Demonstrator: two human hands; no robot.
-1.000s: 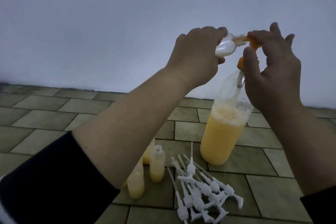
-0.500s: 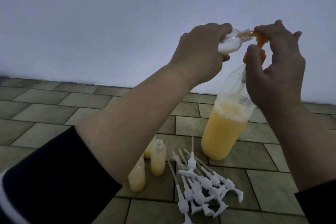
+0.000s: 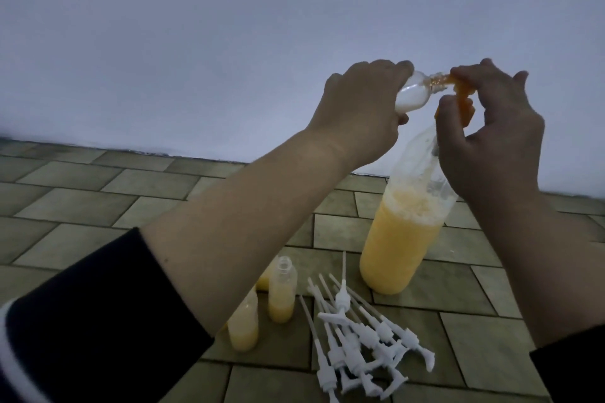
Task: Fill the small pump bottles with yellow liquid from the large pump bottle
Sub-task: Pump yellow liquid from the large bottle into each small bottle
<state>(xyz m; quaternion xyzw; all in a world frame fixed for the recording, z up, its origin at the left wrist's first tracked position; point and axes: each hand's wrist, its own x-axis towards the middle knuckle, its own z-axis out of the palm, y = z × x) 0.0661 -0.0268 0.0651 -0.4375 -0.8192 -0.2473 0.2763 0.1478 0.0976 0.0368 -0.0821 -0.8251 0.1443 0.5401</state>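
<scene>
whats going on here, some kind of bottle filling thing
A person is filling a small bottle from the large pump bottle of yellow liquid. The left hand holds the small bottle tilted, its mouth at the orange pump head, which the right hand grips. The large bottle stands on the tiled floor, a little over half full. Nearby stand other small bottles with yellow liquid inside, the one in plain view uncapped, beside a pile of loose white pump tops.
</scene>
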